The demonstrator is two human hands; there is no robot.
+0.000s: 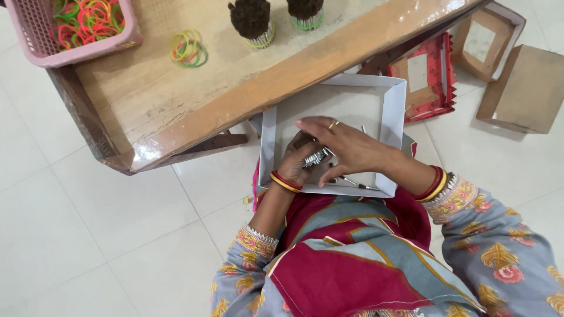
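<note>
A shallow white cardboard tray (390, 105) rests on my lap, part of it under the edge of a low wooden table (282, 76). My left hand (296, 165) is curled around a bunch of thin silver metal sticks (317, 157) inside the tray. My right hand (343, 147) lies over that bunch from the right, fingers spread across it, a ring on one finger. A few loose sticks (358, 184) lie on the tray floor near its front edge. Both wrists wear red and yellow bangles.
On the table stand two dark bundles (251, 20) bound with rubber bands, loose coloured rubber bands (188, 49), and a pink basket (79, 29) full of bands. Brown cardboard boxes (520, 88) and a red patterned lid (426, 76) lie on the white tiled floor at the right.
</note>
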